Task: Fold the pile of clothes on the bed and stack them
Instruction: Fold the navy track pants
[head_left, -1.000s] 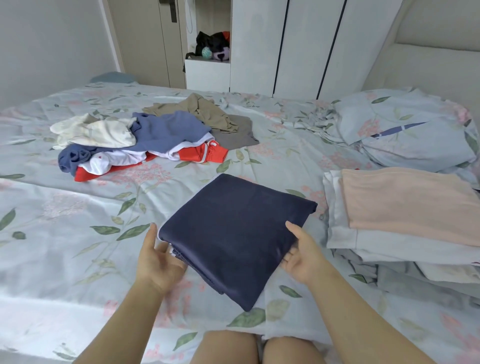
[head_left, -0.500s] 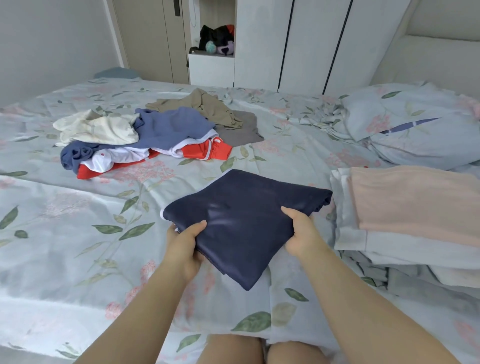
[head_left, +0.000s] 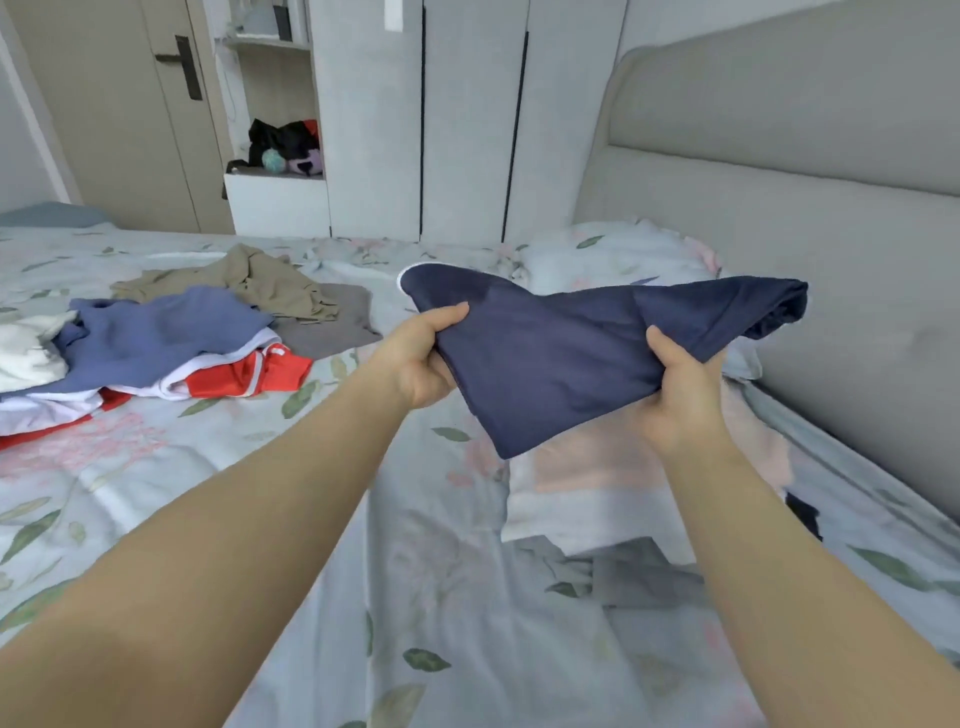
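Both hands hold a folded navy garment (head_left: 566, 353) in the air above the bed (head_left: 426, 571). The left hand (head_left: 421, 364) grips its left edge, thumb on top. The right hand (head_left: 680, 395) grips its lower right side, fingers curled underneath. Below the garment, a stack of folded clothes (head_left: 587, 493), pale pink on white, lies on the floral sheet. Further left, well apart, sits an unfolded pile of clothes (head_left: 171, 343) in blue, red, white and khaki.
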